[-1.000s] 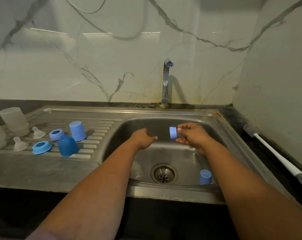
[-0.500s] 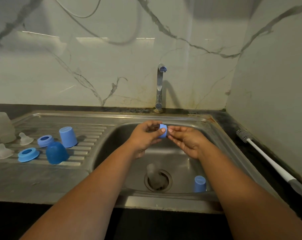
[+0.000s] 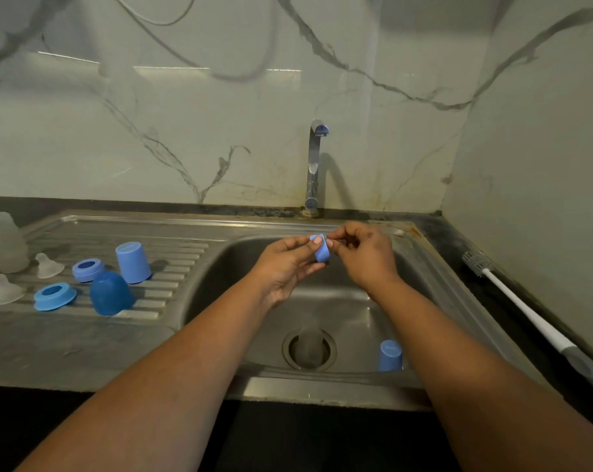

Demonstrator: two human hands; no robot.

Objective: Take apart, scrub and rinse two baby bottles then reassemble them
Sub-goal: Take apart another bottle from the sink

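Change: both hands have risen from mid-basin toward the sink's back rim since half a second ago, and the small blue ring now hangs more upright between them.
Left hand (image 3: 281,267): palm turned up, thumb pressed on the ring's near face with the fingers curled behind it, gripping it.
Right hand (image 3: 365,255): fingers (image 3: 336,240) bent and pinching the ring's upper right edge.
Small blue ring (image 3: 322,252): held between the two sets of fingertips, above the basin and below the tap (image 3: 315,165).
Sink (image 3: 220,260): steel basin under the fingers; a pale clear piece sits in the drain (image 3: 308,349), well below the fingers.
Blue cap in basin (image 3: 389,355): upright near the front wall, below and right of the fingers.
Drainboard, left of the fingers: blue cup (image 3: 132,262), dark blue dome (image 3: 110,292), two blue collars (image 3: 88,269) (image 3: 54,296), two clear teats (image 3: 48,265) (image 3: 5,289), clear bottle (image 3: 2,241).
Bottle brush (image 3: 526,311): lying on the counter, well right of the fingers.
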